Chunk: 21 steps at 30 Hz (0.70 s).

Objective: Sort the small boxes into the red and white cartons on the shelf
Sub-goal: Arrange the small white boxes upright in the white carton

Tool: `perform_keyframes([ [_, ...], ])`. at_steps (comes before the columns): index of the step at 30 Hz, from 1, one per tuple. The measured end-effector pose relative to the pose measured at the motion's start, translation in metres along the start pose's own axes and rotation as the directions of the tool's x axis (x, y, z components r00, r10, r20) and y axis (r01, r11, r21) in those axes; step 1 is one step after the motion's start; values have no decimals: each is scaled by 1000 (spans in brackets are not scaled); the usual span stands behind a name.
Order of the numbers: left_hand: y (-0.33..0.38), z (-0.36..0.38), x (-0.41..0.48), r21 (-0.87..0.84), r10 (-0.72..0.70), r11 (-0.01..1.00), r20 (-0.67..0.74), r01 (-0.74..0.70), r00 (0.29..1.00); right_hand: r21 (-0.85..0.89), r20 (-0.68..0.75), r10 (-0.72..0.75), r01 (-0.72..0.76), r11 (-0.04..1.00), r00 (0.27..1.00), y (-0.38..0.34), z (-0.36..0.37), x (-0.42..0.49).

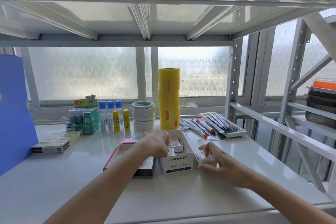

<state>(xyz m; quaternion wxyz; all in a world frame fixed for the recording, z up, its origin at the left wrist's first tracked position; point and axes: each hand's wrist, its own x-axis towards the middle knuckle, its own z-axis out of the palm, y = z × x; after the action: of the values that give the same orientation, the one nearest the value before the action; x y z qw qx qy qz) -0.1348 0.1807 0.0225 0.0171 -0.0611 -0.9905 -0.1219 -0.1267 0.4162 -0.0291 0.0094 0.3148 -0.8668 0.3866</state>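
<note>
A white carton [179, 164] marked PAPER CLIPS stands open at the shelf's middle, with small white boxes [176, 144] inside it. My left hand [157, 143] reaches over its left rim, fingers closed on one small box [170, 151]. To the left, partly under my left forearm, lies the red carton [112, 158]. My right hand [214, 160] is to the right of the white carton, fingers curled around a small pale box [207, 160] beside the carton's open lid flap [193, 144].
Behind the cartons stand a yellow tape stack [169, 99], white tape rolls [143, 115], glue sticks [116, 121] and a green glue box [85, 118]. Markers and packets [212, 125] lie at the right. Flat boxes [57, 142] and a blue folder [14, 111] are left.
</note>
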Motion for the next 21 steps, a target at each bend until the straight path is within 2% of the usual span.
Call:
perform_keyframes([
  [3, 0, -1, -1, 5, 6, 1000, -6, -6, 1000, -67, 8, -34, 34, 997, 999, 6, -6, -19],
  [7, -4, 0, 0, -27, 0, 1000, -6, 0, 1000, -19, 46, -5, 6, 1000, 999, 8, -18, -31],
  [9, -5, -1, 0, -64, -3, 998, 0, 3, 1000, 0, 21, 3, -3, 1000, 1000, 8, -19, -33],
  [13, -4, -4, -2, -91, -5, 996, 4, 5, 1000, -91, -24, -22, 20, 996, 999, -6, -28, -29],
  [15, -3, -4, -3, -96, -13, 995, 1, 13, 1000, -80, -111, -82, 74, 994, 990, -22, -41, -16],
  [17, -2, -3, -3, -92, -25, 995, -2, 24, 1000, 16, -158, -128, 132, 991, 979, -43, -53, 5],
  [19, 0, -2, -3, -72, -30, 997, -11, 29, 999, 69, -98, -162, 169, 983, 982, -65, -55, 30],
  [21, 1, -1, -3, -47, -38, 998, -14, 37, 999, -29, -55, -229, 228, 973, 972, -80, -48, 55],
])
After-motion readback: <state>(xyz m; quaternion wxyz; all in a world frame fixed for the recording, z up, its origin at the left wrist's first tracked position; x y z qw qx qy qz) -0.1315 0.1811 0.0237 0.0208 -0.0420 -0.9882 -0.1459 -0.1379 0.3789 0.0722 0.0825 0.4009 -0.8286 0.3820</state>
